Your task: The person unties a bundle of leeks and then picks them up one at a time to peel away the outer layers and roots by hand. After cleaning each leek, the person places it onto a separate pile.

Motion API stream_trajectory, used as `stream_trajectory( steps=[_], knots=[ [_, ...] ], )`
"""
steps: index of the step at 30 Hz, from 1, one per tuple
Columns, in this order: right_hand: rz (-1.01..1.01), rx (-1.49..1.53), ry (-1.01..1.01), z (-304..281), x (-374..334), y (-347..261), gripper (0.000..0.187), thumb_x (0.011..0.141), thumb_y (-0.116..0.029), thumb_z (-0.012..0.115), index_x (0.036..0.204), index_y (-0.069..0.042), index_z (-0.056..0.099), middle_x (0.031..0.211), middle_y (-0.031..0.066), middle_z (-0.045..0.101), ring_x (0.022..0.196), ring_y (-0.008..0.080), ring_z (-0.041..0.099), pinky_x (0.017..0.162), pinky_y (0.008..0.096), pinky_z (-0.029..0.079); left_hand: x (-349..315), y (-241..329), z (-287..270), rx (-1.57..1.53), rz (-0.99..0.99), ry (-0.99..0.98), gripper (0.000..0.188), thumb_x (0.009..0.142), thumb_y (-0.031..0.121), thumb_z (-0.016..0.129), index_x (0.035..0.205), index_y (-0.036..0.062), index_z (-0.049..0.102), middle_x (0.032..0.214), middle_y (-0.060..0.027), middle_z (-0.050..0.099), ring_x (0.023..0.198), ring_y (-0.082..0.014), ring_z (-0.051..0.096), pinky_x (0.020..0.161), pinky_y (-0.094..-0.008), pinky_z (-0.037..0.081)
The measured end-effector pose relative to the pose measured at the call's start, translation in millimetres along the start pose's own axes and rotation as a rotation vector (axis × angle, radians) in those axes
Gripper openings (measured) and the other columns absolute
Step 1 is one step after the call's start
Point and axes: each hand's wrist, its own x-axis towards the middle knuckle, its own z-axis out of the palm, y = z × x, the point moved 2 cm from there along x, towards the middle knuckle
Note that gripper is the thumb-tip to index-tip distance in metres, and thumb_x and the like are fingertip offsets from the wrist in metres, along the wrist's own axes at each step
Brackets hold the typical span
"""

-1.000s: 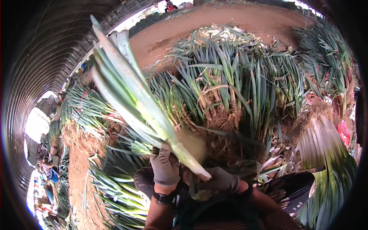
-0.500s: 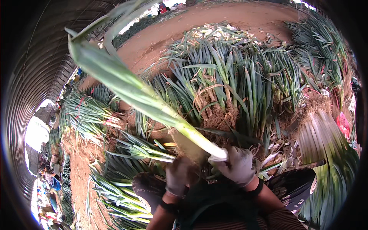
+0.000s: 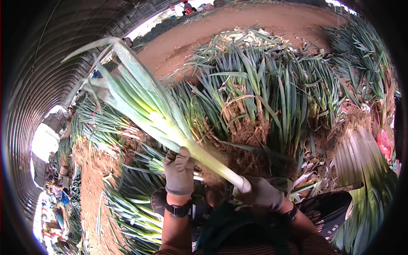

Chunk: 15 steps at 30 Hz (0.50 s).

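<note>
A long leek [image 3: 212, 165] lies slantwise in front of me, its white root end toward my right hand and its broad green leaves fanned out to the upper left. My left hand [image 3: 179, 172], in a greyish glove, is closed round the stalk just below the leaves, the thumb on top. At the white end my gloved right hand [image 3: 264, 194] is closed, with the leek's tip against its fingers; some of those fingers are hidden. Loose leeks [image 3: 136, 212] with pale stalks and green leaves lie on the ground by my left forearm.
Bundled leeks with dirty roots [image 3: 250, 93] stand ahead. More leeks, pale ends up, make a row [image 3: 361, 170] at my right. Leaf scraps [image 3: 312, 174] litter the ground near my right hand. Tied bundles [image 3: 100, 127] lie left. Bare brown earth [image 3: 191, 38] stretches beyond, under a curved roof.
My left hand has risen from low beside the leek and closed round its stalk. The leaves have swung and spread out. My right hand stays near the white end, slightly lower.
</note>
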Motion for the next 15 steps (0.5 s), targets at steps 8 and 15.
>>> stream_trajectory(
  steps=[8, 15],
  knots=[
    [-0.267, -0.762, 0.873, 9.1, 16.6, 12.0, 0.019, 0.094, -0.024, 0.054, 0.089, -0.006, 0.055, 0.065, 0.0152, 0.062, 0.055, 0.0387, 0.061, 0.05, 0.0491, 0.048, 17.9, -38.0, -15.2, 0.156, 0.171, -0.017, 0.011, 0.09, 0.001, 0.056, 0.1, -0.001, 0.062, 0.096, -0.006, 0.062, 0.091, -0.0182, 0.064, 0.077, -0.0348, 0.059],
    [-0.054, -0.716, 0.826, 4.3, 22.3, 40.0, 0.02, 0.087, -0.019, 0.062, 0.094, -0.002, 0.057, 0.076, 0.0215, 0.063, 0.067, 0.0403, 0.063, 0.055, 0.047, 0.049, -43.3, -52.4, 15.8, 0.441, -0.087, -0.177, 0.007, 0.088, 0.0, 0.06, 0.082, 0.0001, 0.063, 0.094, -0.0052, 0.066, 0.079, -0.0148, 0.064, 0.064, -0.0266, 0.052]
  ],
)
